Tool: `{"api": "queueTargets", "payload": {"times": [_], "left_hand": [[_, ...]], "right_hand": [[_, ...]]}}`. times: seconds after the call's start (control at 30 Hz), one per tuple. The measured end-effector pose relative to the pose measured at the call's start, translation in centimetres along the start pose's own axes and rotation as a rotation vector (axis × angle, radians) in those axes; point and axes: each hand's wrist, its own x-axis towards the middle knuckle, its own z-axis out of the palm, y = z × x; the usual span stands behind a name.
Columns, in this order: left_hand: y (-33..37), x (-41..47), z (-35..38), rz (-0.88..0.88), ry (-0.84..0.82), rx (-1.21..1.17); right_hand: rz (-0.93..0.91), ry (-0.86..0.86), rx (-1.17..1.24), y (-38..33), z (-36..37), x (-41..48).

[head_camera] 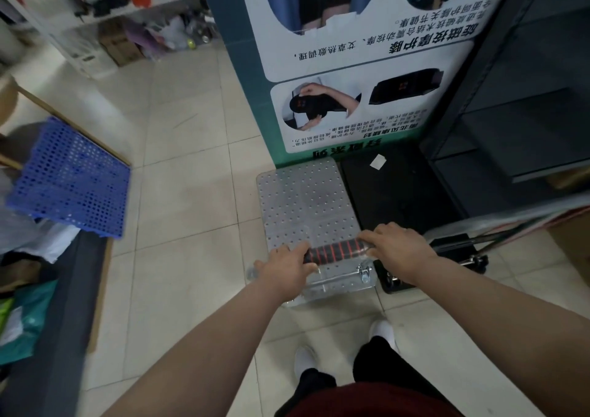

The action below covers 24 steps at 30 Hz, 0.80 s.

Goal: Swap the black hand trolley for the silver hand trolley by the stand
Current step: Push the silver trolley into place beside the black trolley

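As seen from the head camera: two hand trolleys, side by side on the tiled floor [185,193] at the foot of the stand [357,65]. Silver hand trolley [306,206] on the left, black hand trolley [399,199] touching its right edge. Left hand [284,273] and right hand [397,247] both curled closed around the ends of one black-and-red handle grip [338,250] above the silver deck. Dark shelving [526,113] close on the right; one blue perforated crate [70,177] well apart, left.

Bare forearms, dark red top [367,400], black trousers [383,368], seemingly white shoes [305,360].
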Motion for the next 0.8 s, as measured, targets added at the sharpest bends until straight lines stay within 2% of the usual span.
{"api": "queueTargets", "payload": {"times": [0.8], "left_hand": [[1.9,0.2,-2.0,-0.082,-0.020,-0.002]], "right_hand": [[0.093,0.022,0.102,-0.4,-0.5,1.2]]}}
